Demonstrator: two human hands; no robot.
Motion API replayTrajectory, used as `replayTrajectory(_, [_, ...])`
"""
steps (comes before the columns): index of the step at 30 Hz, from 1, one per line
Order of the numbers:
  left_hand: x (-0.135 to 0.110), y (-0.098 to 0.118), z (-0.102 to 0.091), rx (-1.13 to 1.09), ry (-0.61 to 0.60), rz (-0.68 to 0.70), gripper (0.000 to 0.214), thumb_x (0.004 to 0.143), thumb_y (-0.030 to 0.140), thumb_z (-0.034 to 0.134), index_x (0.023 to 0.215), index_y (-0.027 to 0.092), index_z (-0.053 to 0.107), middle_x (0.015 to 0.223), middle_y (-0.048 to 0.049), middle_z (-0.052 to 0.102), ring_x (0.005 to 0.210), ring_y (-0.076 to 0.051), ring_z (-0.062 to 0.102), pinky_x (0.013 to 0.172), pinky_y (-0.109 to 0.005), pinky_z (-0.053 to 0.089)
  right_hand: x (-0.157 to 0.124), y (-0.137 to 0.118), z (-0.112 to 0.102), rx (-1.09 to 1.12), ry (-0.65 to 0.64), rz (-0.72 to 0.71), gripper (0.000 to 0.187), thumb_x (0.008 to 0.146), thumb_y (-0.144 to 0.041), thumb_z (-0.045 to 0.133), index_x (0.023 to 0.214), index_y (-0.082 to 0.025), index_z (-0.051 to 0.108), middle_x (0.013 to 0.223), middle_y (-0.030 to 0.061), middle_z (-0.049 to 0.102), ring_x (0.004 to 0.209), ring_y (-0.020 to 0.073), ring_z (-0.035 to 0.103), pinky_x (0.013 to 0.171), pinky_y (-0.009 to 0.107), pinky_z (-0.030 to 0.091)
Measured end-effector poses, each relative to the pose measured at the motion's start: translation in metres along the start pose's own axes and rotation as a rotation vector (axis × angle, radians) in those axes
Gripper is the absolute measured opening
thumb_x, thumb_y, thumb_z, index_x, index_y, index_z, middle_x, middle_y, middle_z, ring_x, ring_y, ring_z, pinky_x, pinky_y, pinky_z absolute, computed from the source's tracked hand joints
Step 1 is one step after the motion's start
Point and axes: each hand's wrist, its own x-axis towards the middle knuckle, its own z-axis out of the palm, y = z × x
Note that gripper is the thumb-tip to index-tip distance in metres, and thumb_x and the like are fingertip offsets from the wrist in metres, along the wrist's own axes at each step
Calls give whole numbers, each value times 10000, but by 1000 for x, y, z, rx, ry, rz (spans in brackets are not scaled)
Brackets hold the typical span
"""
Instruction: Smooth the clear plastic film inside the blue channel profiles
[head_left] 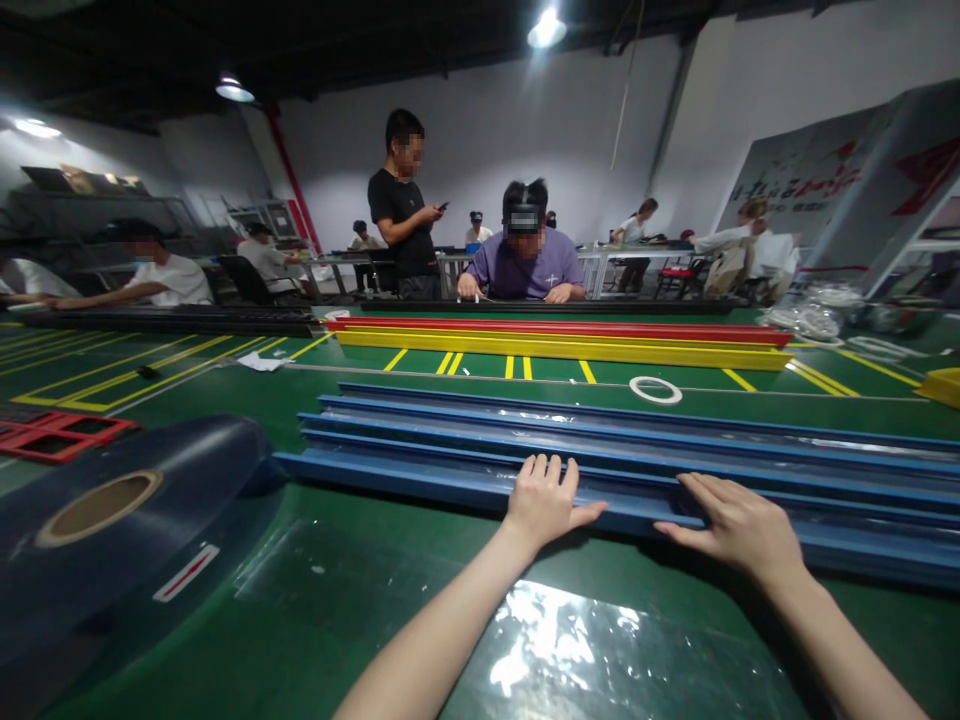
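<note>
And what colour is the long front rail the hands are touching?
The front rail is blue, seen best in the head view.

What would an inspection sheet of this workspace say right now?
Surface: green table with yellow lines; shiny clear film at the near side.
Job's things: blue rails, lying lengthwise side by side; large film roll to their left.
Clutter: white ring beyond the rails; white paper farther left.
Hands: left hand and right hand on the nearest rail; grip firmness unclear.
Cables: thin cord hanging by the back wall; white bundle at far right, possibly cable.
Surroundings: purple-shirted person opposite; standing person holding a phone.
</note>
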Motion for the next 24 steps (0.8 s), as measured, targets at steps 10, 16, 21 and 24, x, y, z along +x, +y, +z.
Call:
replayTrajectory(10, [-10, -19, 15, 0, 11, -11, 438, 781, 475, 378, 944, 132, 597, 801, -91, 621, 787, -202, 563, 726, -326, 427, 7, -20, 10, 22, -56, 23, 580, 656, -637, 455, 864, -122, 623, 833, 102, 650, 690, 174, 583, 631, 250, 410])
replayTrajectory(16, [-13, -22, 12, -14, -29, -29, 349, 769, 421, 404, 882, 155, 599, 821, -79, 608, 779, -196, 538, 659, -304, 410, 7, -26, 12, 34, -100, 50, 596, 657, -650, 437, 877, -128, 621, 850, 104, 649, 713, 180, 585, 655, 252, 413])
replayTrajectory(21, [-9, -32, 2, -23, -63, -123, 320, 749, 388, 429, 915, 168, 591, 933, -85, 591, 871, -230, 498, 755, -364, 374, 17, -40, 9, 43, -134, 77, 587, 668, -651, 417, 865, -139, 623, 848, 104, 648, 714, 179, 585, 644, 251, 407])
replayTrajectory(24, [-8, -45, -6, -41, -121, -171, 310, 752, 372, 423, 928, 175, 585, 967, -87, 576, 892, -233, 483, 790, -390, 349, 28, -55, 6, 51, -170, 109, 594, 674, -660, 393, 855, -144, 624, 834, 103, 647, 698, 178, 585, 624, 253, 403])
